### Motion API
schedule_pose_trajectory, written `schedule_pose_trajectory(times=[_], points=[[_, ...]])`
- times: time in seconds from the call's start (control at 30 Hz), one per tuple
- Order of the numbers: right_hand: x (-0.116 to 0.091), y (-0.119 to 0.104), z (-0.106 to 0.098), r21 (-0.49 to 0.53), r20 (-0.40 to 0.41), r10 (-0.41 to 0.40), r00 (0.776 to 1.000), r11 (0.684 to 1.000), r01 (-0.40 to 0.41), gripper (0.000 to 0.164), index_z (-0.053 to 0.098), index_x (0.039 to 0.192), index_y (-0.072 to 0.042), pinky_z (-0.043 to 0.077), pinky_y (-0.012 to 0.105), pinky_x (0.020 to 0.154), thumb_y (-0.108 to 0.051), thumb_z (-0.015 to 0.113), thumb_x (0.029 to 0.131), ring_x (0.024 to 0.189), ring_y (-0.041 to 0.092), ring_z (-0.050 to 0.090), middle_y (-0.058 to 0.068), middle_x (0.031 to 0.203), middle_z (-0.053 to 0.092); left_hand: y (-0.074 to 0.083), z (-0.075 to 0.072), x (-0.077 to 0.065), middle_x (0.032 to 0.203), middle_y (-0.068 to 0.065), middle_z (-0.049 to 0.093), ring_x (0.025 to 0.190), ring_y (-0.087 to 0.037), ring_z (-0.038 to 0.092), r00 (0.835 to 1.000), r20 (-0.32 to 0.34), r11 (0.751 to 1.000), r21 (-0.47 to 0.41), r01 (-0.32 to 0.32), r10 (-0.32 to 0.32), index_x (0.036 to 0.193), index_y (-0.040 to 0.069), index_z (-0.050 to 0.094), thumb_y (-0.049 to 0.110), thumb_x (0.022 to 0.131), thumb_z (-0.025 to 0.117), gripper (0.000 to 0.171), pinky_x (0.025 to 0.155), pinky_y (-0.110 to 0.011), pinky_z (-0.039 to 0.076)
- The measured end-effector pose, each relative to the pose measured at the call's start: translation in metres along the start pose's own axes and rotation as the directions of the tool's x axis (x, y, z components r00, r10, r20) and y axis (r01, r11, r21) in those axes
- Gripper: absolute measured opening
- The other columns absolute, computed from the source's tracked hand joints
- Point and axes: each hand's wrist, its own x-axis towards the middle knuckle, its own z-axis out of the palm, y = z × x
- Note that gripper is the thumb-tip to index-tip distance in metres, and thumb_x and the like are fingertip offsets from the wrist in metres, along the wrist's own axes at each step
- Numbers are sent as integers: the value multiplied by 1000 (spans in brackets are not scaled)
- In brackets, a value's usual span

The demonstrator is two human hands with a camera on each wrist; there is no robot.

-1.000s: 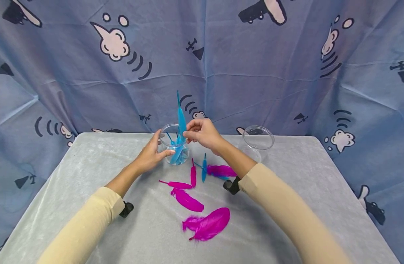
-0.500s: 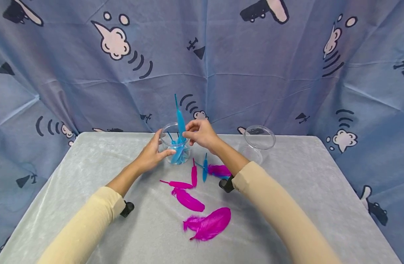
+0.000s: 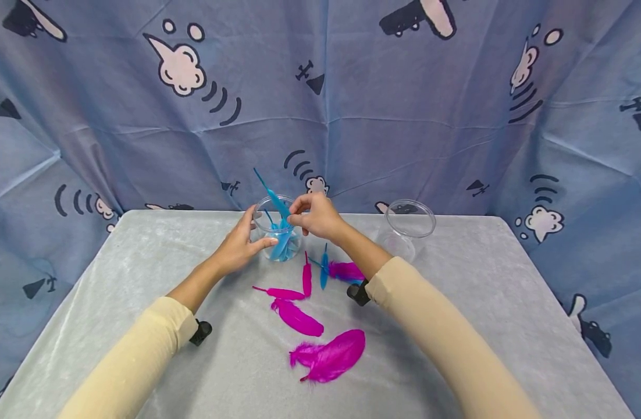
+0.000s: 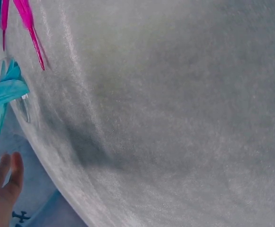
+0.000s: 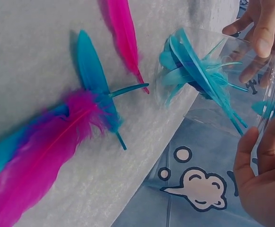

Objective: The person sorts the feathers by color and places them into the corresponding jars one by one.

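Feather (image 3: 277, 203) (blue, tilted) is pinched by the right hand (image 3: 316, 215), the left hand (image 3: 239, 247) gripping a jar (image 3: 295, 241).

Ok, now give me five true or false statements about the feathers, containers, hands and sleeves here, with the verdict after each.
1. The right hand pinches a blue feather. True.
2. The left hand holds a pink feather. False: it grips the clear container with blue feathers in it.
3. On the table, a magenta feather lies partly over loose blue ones. True.
4. The second container, farther right, is packed with feathers. False: no feather shows in it.
5. Both sleeves are black. False: they are pale.
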Motion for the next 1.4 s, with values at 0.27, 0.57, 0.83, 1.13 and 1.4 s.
schedule_pose_trajectory(times=[0.27, 0.57, 0.83, 1.13, 1.4], points=[[-1, -1, 1, -12, 13, -43, 999, 999, 43, 4, 69, 93, 0, 56, 40, 61, -4, 70, 91, 51, 17, 54, 10, 90, 69, -3, 0, 0, 162, -21, 18, 143, -43, 32, 1000, -4, 1000, 7, -19, 19, 159, 4, 3, 35, 96, 67, 95, 111, -60, 31], [-2, 8, -11, 97, -88, -46, 995, 994, 55, 15, 69, 102, 5, 58, 41, 72, -4, 72, 90, 73, 35, 65, 12, 94, 68, 0, 1, 0, 160, -18, 25, 143, -41, 32, 1000, -7, 1000, 8, -16, 16, 159, 8, 3, 38, 96, 67, 96, 111, -60, 31], [-9, 28, -30, 140, -108, 51, 993, 989, -36, 20, 67, 106, 2, 52, 36, 73, -9, 72, 90, 82, 34, 63, 12, 95, 67, 0, -1, 1, 160, -18, 27, 142, -40, 33, 999, -19, 999, 17, -27, 27, 159, 8, 4, 37, 95, 68, 96, 112, -59, 31], [-23, 54, -26, 93, -20, 126, 992, 988, -123, 29, 66, 112, 7, 50, 26, 72, -7, 74, 88, 83, 16, 63, 10, 92, 71, -2, -1, -1, 160, -19, 27, 143, -39, 33, 1000, -18, 1000, 11, -22, 22, 159, 9, 4, 37, 95, 68, 95, 112, -59, 31], [-31, 72, -12, 46, 43, 117, 992, 992, -119, 30, 67, 113, 10, 50, 23, 77, -4, 74, 87, 80, 10, 66, 11, 90, 75, -2, 0, -1, 159, -20, 27, 143, -40, 33, 1000, -21, 1000, 6, -22, 22, 159, 8, 5, 36, 95, 69, 95, 112, -59, 31]])
